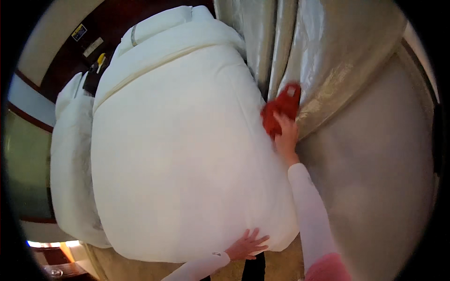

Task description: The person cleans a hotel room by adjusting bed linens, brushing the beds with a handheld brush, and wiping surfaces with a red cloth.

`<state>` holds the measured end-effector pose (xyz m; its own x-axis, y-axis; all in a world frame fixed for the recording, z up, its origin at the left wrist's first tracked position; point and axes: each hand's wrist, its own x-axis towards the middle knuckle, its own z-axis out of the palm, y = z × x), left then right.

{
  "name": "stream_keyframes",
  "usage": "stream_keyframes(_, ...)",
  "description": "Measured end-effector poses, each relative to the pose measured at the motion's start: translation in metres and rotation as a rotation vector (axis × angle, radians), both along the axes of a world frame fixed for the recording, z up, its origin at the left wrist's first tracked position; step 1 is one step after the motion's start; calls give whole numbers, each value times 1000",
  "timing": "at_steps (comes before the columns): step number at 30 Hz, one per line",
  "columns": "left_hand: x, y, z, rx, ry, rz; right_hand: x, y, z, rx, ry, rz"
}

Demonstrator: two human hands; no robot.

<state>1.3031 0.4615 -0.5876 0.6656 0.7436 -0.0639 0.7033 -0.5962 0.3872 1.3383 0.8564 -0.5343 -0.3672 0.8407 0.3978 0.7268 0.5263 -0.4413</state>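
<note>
A bed with a smooth white duvet (175, 151) fills the middle of the head view, its top edge folded back below white pillows (161, 24). My left hand (248, 244) lies flat with spread fingers on the duvet's near right corner and holds nothing. Farther up along the bed's right side, my right hand (286, 135) grips a red cloth-like item (281, 109) with a small opening near its top. That item is blurred, so its exact kind cannot be told. It is between the duvet's edge and the shiny beige curtain.
A long beige curtain (337, 63) hangs along the right. A second white bed (72, 165) stands at the left. Between the beds' heads is a dark bedside stand (92, 79) with a yellow item (101, 58). Brown carpet (281, 261) shows at the bottom.
</note>
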Motion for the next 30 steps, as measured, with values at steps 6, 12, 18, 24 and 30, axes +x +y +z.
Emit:
stream_keyframes(6, 26, -2, -25, 53, 65, 22, 232, -161, -264, -808, 123, -145)
stream_keyframes(12, 20, -7, 13, -71, 195, 4, 291, -288, -234, -1108, -15, -109)
stream_keyframes(18, 23, 87, 58, -17, -91, 248, 417, -367, -198, -1362, -669, 75)
stream_keyframes(24, 32, 196, 40, -169, -915, 1169, 409, -347, -103, -906, -473, -304)
stream_keyframes(30, 225, -10, -60, -56, -321, 1012, 223, -163, 68, -369, 181, 12)
